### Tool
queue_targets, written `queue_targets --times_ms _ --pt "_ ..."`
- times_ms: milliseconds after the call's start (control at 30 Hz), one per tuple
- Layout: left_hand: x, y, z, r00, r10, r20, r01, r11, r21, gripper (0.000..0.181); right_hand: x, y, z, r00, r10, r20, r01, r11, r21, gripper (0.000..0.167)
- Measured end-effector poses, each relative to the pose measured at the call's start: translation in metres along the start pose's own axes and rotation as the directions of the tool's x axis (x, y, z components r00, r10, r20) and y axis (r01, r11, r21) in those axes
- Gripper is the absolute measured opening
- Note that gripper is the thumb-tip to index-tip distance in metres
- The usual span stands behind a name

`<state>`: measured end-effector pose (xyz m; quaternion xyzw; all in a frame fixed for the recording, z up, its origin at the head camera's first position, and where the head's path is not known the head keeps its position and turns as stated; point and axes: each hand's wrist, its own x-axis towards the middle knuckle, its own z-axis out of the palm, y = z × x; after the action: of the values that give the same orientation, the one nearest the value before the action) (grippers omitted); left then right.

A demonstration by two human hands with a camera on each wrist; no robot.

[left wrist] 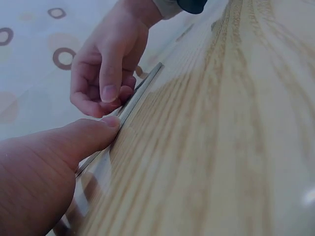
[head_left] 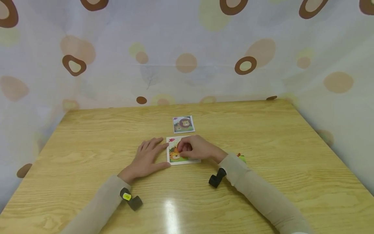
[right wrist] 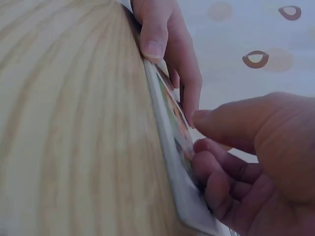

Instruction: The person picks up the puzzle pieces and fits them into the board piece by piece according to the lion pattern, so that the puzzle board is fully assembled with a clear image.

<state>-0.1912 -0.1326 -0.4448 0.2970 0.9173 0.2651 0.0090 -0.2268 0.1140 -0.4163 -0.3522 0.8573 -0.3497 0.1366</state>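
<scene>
A small white-bordered picture board lies on the table, showing an orange lion on green and a pink shape in one corner. My left hand rests at its left side, fingers spread, with thumb and index finger touching the edge. In the left wrist view, the left thumb lies at the board's rim. Over the board's right part is my right hand, its fingers curled and thumb close to them. In the right wrist view, these fingers hover at or touch the picture; whether they pinch a small piece is hidden.
Behind the board lies a picture card with a lion's face on it. A small green and red piece shows partly behind the right sleeve. The wooden table is bordered by a patterned curtain.
</scene>
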Motion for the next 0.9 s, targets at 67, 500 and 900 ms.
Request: queue_targets --times_ms 67,500,900 --pt "0.0 0.0 0.0 1.0 -0.001 0.0 0.001 1.0 -0.002 0.071 -0.004 0.003 0.001 0.999 -0.034 -0.007 0.034 0.999 0.012 0.005" --pt "0.0 -0.003 0.004 1.0 -0.009 -0.006 0.009 1.0 0.018 0.072 -0.028 0.012 -0.006 0.992 -0.021 -0.125 0.024 0.999 0.022 0.004" --pt "-0.003 -0.006 0.01 1.0 0.004 -0.022 -0.004 1.0 0.031 0.072 -0.071 0.03 -0.037 0.977 0.025 -0.213 -0.035 0.999 -0.042 0.006"
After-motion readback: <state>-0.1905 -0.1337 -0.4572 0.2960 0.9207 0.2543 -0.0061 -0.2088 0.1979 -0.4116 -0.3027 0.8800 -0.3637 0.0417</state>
